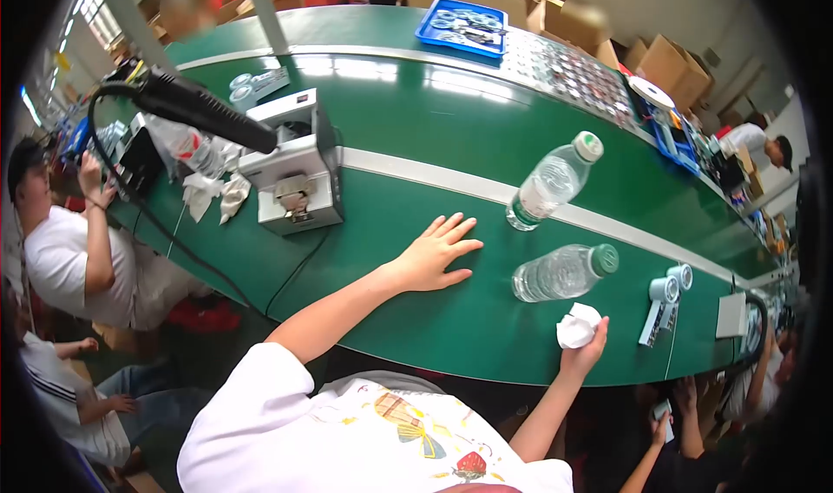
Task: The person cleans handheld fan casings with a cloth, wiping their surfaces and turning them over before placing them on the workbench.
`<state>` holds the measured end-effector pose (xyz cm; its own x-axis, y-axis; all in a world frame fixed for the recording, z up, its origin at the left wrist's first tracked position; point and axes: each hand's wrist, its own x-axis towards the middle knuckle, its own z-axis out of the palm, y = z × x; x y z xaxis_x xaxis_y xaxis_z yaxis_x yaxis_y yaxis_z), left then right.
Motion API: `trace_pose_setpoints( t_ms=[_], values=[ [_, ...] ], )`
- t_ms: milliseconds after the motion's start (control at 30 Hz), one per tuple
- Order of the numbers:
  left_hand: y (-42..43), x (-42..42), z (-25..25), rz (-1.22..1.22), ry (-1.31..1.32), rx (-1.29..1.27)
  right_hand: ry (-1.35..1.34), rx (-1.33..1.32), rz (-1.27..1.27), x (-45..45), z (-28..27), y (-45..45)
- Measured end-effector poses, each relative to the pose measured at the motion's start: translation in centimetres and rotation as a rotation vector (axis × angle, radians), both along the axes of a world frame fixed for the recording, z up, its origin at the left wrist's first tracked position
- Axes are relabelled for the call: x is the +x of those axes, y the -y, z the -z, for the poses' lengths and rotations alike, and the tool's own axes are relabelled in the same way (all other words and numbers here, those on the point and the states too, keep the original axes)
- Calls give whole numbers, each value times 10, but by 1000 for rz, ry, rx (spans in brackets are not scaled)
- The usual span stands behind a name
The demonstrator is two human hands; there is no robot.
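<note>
My left hand (433, 254) lies flat on the green tabletop with its fingers spread, holding nothing. A crumpled white tissue (579, 326) is gripped in my right hand (590, 351), close to the table's front edge. Just beyond the tissue stands a clear plastic bottle (560, 274) with a green cap. Another clear bottle (548, 184), with a label and a paler green cap, is farther back by the white strip. To the left of my left hand sits a grey metal device (299, 168), apart from the fingers.
A black handle (208, 111) on a cable hangs over the device. Crumpled tissues (234, 195) lie left of it. Tape rolls (665, 289) are at right. A blue tray (464, 26) of small parts stands across the table. Other people sit left and right; cardboard boxes (672, 72) line the back.
</note>
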<state>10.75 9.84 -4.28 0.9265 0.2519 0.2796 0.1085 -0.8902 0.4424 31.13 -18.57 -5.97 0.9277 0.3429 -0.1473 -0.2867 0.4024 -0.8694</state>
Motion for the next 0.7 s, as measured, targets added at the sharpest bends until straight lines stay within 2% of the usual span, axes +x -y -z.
trace_pose_setpoints(
  t_ms=[67, 133, 267, 300, 333, 400, 600, 700],
  values=[
    [0, -1, 0, -4, 4, 4, -81, -39, 69, 2, 3, -2],
    [1, -2, 9, -10, 57, 4, -11, 12, -83, 7, 6, 5],
    [1, 0, 18, -19, 91, -26, 3, -40, -176, 9, 0, 6],
    [1, 0, 20, -23, 97, -29, 4, -58, -179, 11, 0, 4],
    [1, -1, 18, -84, 94, -25, -154, -66, -86, 5, -10, -5],
    [1, 0, 15, 3, 59, -93, -169, -131, -20, 2, -16, -12],
    [-1, 5, 30, -33, 138, -73, -31, -87, -69, 24, 6, 12],
    [-2, 7, 28, -11, 126, -60, 833, -550, 126, 73, 76, 21]
  ],
)
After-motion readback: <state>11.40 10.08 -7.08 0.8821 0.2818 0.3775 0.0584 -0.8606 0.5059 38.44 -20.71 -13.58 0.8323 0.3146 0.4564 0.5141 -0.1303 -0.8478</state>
